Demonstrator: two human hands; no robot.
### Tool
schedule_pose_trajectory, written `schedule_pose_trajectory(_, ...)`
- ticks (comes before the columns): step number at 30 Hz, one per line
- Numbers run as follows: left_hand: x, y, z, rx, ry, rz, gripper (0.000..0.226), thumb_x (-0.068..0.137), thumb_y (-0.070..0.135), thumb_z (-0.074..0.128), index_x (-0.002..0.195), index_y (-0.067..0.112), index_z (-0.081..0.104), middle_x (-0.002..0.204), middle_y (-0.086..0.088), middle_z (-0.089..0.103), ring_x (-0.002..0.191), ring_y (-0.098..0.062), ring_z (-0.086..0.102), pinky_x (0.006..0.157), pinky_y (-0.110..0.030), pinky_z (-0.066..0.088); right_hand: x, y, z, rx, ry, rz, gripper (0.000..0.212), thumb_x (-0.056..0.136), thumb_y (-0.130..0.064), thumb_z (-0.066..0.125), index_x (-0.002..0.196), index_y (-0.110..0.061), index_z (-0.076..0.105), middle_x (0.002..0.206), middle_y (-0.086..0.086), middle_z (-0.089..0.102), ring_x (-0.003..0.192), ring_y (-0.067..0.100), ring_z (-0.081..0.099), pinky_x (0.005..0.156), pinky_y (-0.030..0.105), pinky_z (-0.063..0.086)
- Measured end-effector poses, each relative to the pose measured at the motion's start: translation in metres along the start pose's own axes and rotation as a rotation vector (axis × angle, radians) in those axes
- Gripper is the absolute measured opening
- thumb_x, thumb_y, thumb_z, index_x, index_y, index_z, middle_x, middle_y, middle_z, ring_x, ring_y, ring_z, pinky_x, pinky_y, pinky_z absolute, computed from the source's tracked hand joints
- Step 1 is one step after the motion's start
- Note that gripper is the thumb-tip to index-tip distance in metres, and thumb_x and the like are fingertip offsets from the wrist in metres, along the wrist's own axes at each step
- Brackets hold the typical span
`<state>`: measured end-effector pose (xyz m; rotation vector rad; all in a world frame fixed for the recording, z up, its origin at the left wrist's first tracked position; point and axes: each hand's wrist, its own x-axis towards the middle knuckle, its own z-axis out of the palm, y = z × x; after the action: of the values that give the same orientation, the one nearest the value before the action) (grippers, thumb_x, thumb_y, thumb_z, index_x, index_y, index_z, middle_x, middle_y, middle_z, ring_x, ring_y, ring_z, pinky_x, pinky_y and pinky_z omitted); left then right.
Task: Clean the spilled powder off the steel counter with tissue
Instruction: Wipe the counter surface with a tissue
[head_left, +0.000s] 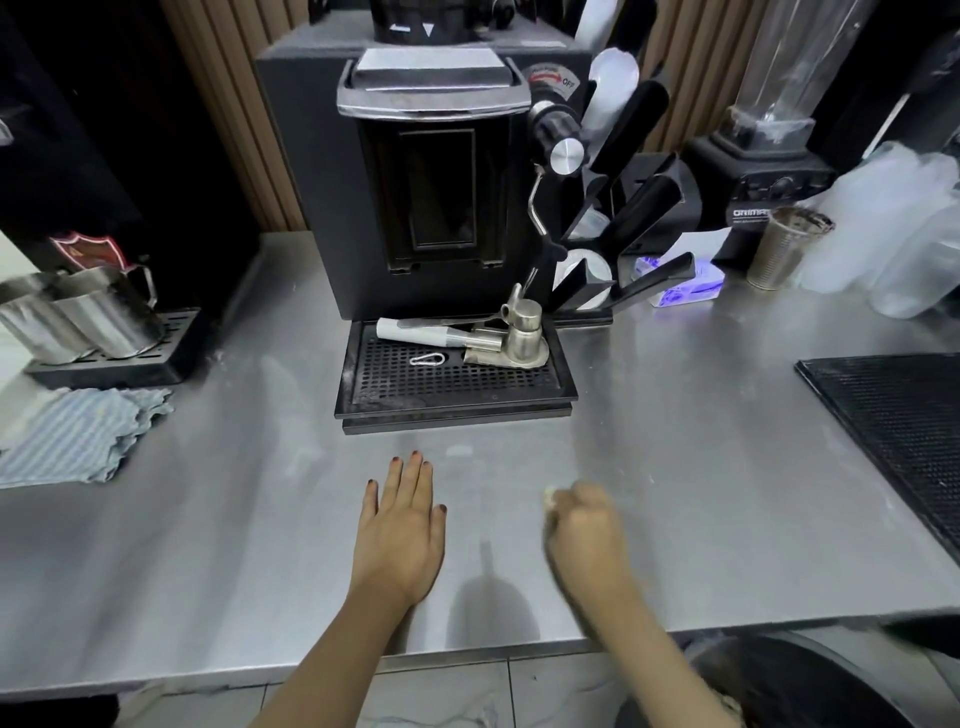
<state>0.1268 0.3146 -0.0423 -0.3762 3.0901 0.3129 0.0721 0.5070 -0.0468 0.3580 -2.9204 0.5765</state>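
- Resting palm down on the steel tabletop (727, 467) in the lower middle of the frame, the left hand (400, 530) has its fingers straight and close together and holds nothing.
- The right hand (584, 525) is just to the right of it, lower centre-right, curled into a fist over the tabletop. It is blurred, so the grip is hard to read finely.
- A small pale wad, probably the tissue (549, 496), peeks out at the upper left edge of that fist and is held in the curled fingers. It lies between the two hands, touching the right one and apart from the left.
- A faint whitish patch of powder (460, 451) marks the tabletop just above the gap between the hands, near the left fingertips. Thinner pale streaks show to the right of the right hand.
- Above the powder, in the centre of the frame, a black drip tray (457, 413) sits at the foot of a dark coffee machine (431, 197), with metal fittings lying on its grille.
- A striped cloth (78, 436) lies at the left edge, well apart from both hands, and two steel jugs (83, 317) stand above it.
- A black ribbed mat (893, 431) runs along the right edge.
- A blender base (763, 176) and a perforated metal cup (784, 249) stand at the upper right.
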Motion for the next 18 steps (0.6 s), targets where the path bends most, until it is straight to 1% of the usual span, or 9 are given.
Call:
schedule_pose_trajectory(3,-0.001,-0.003,-0.002,-0.058,-0.005,0.018,0.086,0.071,0.047,-0.016,0.147,0.018,0.008,0.156,0.006,-0.001,0.144,-0.013,-0.006,0.114,-0.031,-0.007,0.045,0.013,-0.013,0.126,0.060,0.309,0.012,0.077,0.007,0.057,0.066,0.007,0.060,0.073,0.027,0.057,0.076,0.039,0.058,0.064,0.038,0.044)
schedule_pose_trajectory(5,-0.002,-0.013,-0.004,-0.119,0.018,0.019,0.086,0.071,0.048,-0.012,0.146,0.019,0.017,0.156,0.007,0.009,0.144,-0.012,0.002,0.113,-0.027,-0.005,0.062,-0.003,-0.013,0.258,0.109,0.354,0.019,0.074,0.013,0.054,0.065,-0.003,0.058,0.073,0.025,0.056,0.074,0.034,0.055,0.065,0.035,0.043)
schedule_pose_trajectory(7,-0.002,-0.025,-0.007,-0.103,0.042,0.022,0.084,0.072,0.049,-0.011,0.146,0.021,0.019,0.155,0.009,0.011,0.143,-0.010,0.004,0.114,-0.027,-0.003,0.059,-0.029,0.001,0.242,0.015,0.150,0.022,0.056,0.013,0.058,0.054,-0.010,0.056,0.058,0.013,0.056,0.056,0.027,0.056,0.050,0.024,0.041)
schedule_pose_trajectory(9,-0.004,-0.033,-0.009,-0.063,0.025,0.022,0.084,0.072,0.051,-0.013,0.147,0.022,0.012,0.155,0.010,0.006,0.143,-0.010,-0.001,0.115,-0.031,-0.002,0.031,-0.054,0.014,0.113,-0.075,-0.078,0.018,0.045,0.006,0.061,0.050,-0.011,0.056,0.053,0.007,0.056,0.050,0.024,0.058,0.042,0.018,0.040)
schedule_pose_trajectory(11,-0.003,-0.032,-0.010,-0.055,0.009,0.011,0.083,0.073,0.052,-0.014,0.147,0.021,0.008,0.155,0.010,0.002,0.143,-0.012,-0.004,0.116,-0.034,-0.002,-0.006,-0.058,0.012,0.022,-0.113,-0.199,0.019,0.045,-0.003,0.073,0.054,-0.014,0.060,0.057,0.002,0.059,0.052,0.019,0.058,0.044,0.018,0.042)
schedule_pose_trajectory(13,-0.002,-0.030,-0.010,-0.045,0.003,0.000,0.074,0.081,0.050,-0.010,0.147,0.020,0.005,0.156,0.008,-0.001,0.143,-0.013,-0.006,0.117,-0.036,-0.002,-0.022,-0.034,-0.005,0.046,-0.062,-0.218,0.014,0.051,-0.005,0.072,0.055,-0.013,0.061,0.055,0.002,0.058,0.051,0.019,0.058,0.050,0.020,0.039)
schedule_pose_trajectory(14,-0.002,-0.030,-0.010,-0.023,-0.002,-0.002,0.067,0.087,0.047,-0.006,0.147,0.020,0.003,0.156,0.007,-0.003,0.143,-0.014,-0.008,0.117,-0.037,-0.003,-0.022,-0.013,-0.010,0.050,0.005,-0.170,0.012,0.056,0.000,0.068,0.056,-0.009,0.061,0.054,0.006,0.058,0.051,0.022,0.058,0.053,0.022,0.039)
schedule_pose_trajectory(16,-0.001,-0.030,-0.008,0.005,-0.008,-0.004,0.062,0.089,0.043,-0.002,0.147,0.020,0.001,0.156,0.007,-0.005,0.143,-0.014,-0.009,0.117,-0.038,-0.003,-0.002,0.038,-0.030,0.096,0.078,0.155,0.010,0.074,0.008,0.057,0.067,0.003,0.062,0.062,0.015,0.057,0.064,0.031,0.060,0.062,0.029,0.040)
schedule_pose_trajectory(18,-0.002,-0.031,-0.007,-0.002,-0.003,0.000,0.071,0.083,0.046,-0.009,0.147,0.020,0.003,0.156,0.007,-0.003,0.144,-0.015,-0.008,0.117,-0.038,-0.003,0.027,0.091,-0.049,0.018,0.074,0.425,0.014,0.083,0.001,0.049,0.079,0.008,0.060,0.074,0.019,0.055,0.080,0.041,0.057,0.065,0.033,0.036)
